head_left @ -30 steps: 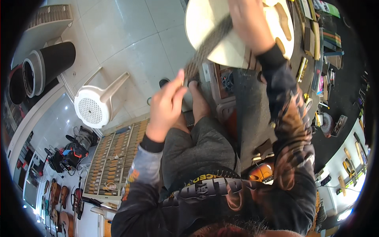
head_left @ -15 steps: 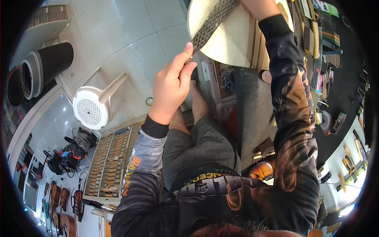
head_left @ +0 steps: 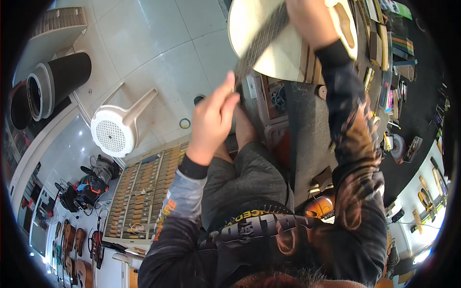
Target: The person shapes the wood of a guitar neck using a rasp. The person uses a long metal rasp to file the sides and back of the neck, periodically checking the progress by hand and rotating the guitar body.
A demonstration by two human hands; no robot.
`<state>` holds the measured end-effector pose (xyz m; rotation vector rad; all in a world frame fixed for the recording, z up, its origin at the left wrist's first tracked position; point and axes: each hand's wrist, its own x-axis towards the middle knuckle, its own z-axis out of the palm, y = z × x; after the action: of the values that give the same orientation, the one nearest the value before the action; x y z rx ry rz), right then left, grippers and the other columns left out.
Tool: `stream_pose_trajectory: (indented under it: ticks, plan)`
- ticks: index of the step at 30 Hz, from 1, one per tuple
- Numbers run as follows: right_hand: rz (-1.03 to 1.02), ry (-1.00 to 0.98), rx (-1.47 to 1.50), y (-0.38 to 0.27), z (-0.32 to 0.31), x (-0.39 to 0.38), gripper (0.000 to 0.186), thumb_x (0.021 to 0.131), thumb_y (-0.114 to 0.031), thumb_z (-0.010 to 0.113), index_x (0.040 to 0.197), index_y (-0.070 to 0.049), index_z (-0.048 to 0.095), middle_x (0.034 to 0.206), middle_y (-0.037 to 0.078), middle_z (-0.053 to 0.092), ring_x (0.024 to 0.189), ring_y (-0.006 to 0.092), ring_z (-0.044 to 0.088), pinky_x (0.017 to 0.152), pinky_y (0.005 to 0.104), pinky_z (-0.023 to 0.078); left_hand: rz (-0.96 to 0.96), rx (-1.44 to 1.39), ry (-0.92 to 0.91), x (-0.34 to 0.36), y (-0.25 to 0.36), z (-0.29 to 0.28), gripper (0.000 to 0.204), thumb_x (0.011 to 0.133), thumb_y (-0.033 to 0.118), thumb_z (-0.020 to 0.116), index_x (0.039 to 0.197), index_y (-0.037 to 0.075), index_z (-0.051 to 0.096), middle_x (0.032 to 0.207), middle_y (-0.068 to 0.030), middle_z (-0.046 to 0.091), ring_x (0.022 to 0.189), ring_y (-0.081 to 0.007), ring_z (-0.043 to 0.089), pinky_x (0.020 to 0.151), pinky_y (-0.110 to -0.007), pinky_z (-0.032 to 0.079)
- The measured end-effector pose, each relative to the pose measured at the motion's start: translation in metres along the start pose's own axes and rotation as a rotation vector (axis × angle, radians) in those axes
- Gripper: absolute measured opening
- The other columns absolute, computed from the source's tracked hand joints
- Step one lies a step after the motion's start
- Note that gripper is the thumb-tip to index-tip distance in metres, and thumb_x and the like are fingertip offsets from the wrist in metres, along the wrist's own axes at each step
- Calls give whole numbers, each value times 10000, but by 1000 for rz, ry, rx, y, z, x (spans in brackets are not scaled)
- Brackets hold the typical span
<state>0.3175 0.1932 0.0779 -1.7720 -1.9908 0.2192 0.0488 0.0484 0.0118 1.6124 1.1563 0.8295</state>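
Note:
A long, flat rasp [head_left: 263, 42] with an open lattice blade runs slantwise across the edge of a pale wooden guitar body [head_left: 281, 60], blurred by motion. My left hand [head_left: 210, 122] pinches its near end between thumb and fingers, off the body's edge. At the far end my right hand [head_left: 313, 21] is closed around the rasp, over the body; part of its grip is hidden at the top of the view. Dark brown strips run through the pale wood, and a cut-out [head_left: 343, 21] shows beside my right wrist.
The body lies on a dark workbench [head_left: 307, 125], with wood pieces and tools along its right. On the floor at left stand a white stool [head_left: 113, 129] and a black bin [head_left: 67, 72]. A tape roll [head_left: 185, 123] lies near my leg. Beside me is a drawer cabinet [head_left: 144, 192].
Both hands have shifted toward me, drawing the rasp nearer along the body's edge. More of the cut-out shows beside my right wrist.

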Motion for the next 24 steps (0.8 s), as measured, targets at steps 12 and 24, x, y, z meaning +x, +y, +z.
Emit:
stream_pose_trajectory:
  ticks: [12, 24]
  plan:
    - [-11, -7, 1, 0, 3, -12, 509, 1077, -58, 437, 1581, 7, 398, 1616, 253, 423, 1592, 421, 217, 1297, 525, 84, 15, -36, 49, -15, -1, 12, 435, 950, 41, 729, 1381, 55, 671, 899, -170, 737, 708, -300, 692, 669, -365, 549]
    - [37, 7, 22, 2, 3, -27, 494, 1097, -72, 420, 1589, -27, 414, 1631, 243, 410, 1614, 386, 174, 1295, 523, 75, 16, 6, 5, -22, 7, 16, 494, 942, 65, 743, 1426, 80, 643, 908, -159, 736, 727, -310, 701, 652, -378, 539]
